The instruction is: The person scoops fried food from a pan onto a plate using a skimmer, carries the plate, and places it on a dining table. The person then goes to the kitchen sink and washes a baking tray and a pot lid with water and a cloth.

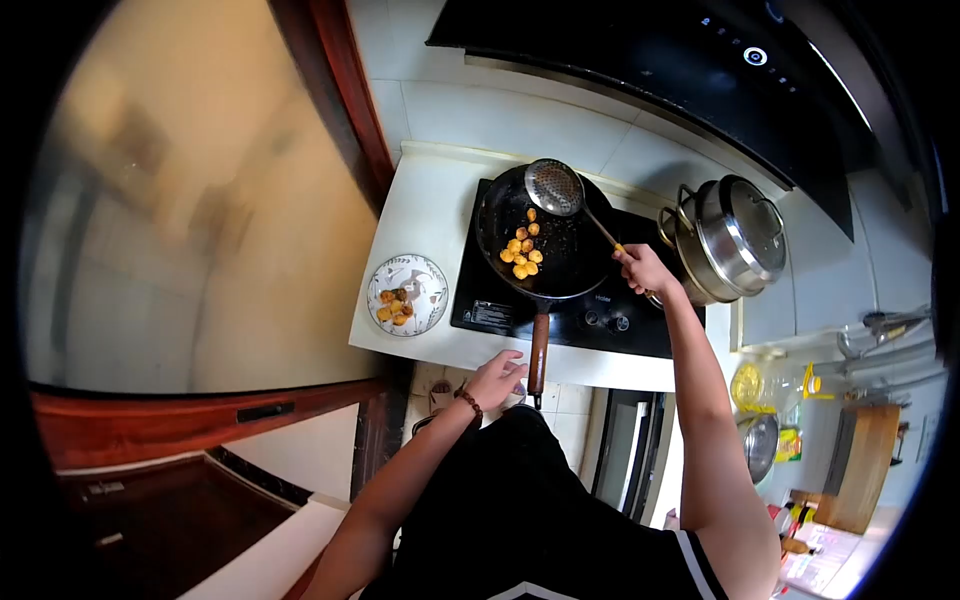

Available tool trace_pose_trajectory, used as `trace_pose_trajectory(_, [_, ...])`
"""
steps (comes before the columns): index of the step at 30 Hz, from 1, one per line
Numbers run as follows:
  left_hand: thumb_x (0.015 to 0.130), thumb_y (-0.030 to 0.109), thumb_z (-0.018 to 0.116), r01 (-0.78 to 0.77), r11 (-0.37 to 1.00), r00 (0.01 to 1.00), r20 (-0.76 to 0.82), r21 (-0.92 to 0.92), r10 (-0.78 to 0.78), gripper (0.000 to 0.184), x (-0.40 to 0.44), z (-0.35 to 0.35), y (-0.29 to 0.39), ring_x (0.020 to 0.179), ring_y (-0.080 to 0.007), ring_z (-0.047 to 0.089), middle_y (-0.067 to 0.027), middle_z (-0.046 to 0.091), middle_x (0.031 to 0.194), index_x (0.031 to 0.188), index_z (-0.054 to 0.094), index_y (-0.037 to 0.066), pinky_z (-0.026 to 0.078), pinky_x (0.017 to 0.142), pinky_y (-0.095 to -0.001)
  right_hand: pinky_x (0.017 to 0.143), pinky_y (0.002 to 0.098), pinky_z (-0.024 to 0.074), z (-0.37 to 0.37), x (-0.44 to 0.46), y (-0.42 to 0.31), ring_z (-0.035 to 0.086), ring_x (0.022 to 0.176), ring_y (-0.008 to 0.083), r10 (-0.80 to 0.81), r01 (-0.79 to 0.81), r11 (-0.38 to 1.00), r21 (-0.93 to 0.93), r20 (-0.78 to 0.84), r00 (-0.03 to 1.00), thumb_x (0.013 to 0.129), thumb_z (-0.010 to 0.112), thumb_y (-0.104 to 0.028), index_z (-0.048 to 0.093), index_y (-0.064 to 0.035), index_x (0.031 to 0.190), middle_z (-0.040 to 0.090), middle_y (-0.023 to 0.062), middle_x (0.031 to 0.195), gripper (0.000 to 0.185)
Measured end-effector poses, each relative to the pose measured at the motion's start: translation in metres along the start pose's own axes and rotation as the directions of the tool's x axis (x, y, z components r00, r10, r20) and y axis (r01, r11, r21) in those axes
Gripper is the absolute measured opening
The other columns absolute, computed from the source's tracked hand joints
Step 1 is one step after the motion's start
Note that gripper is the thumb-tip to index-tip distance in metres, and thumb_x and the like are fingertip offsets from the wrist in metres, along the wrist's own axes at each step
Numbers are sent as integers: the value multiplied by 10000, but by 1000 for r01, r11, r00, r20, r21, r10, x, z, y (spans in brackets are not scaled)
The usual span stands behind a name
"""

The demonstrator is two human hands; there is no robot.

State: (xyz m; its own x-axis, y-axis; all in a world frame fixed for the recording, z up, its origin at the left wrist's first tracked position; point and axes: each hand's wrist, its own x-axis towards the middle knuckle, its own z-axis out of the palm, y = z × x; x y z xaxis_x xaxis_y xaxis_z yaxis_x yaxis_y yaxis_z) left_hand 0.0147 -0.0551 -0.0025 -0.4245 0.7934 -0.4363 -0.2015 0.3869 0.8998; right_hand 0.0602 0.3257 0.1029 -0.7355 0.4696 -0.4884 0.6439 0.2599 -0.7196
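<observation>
Head view: our right hand (pixel 645 270) clamps its fingers on a skimmer (pixel 555 187) over a pan (pixel 575 262) of food (pixel 520 259); our left hand (pixel 497 380), fingers loosely apart, hangs near the handle (pixel 539 350).

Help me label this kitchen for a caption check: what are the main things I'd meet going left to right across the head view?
By their middles: frosted panel → patterned plate → left hand → brown wok handle → right hand gripping a skimmer → steel pot → wooden board.
</observation>
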Motion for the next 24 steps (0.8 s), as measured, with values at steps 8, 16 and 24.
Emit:
trace_pose_trajectory(8, [1009,208,596,-96,992,985,-154,-77,83,322,-2,30,-9,846,-94,624,-37,661,964,1294,560,62,517,726,-253,378,215,232,-44,-24,15,290,443,33,149,-248,959,137,501,853,1040,516,-255,608,-40,1130,425,-16,652,251])
trace_pose_trajectory(16, [983,264,625,-67,995,976,-210,-69,51,358,2,37,-15,918,-200,682,-120,693,988,1255,584,36,545,814,-319,350,161,233,-38,-38,47,281,425,2,78,-414,839,352,675,733,1050,504,-305,576,38,1184,389,-57,608,375])
trace_pose_trajectory(24, [990,254,614,-99,989,970,-234,-114,70,343,3,35,-8,927,-188,679,-106,691,1002,1232,579,13,540,822,-314,333,120,250,2,-37,74,273,425,-8,-50,-599,520,609,721,691,1061,473,-301,569,13,1179,322,-70,602,349])
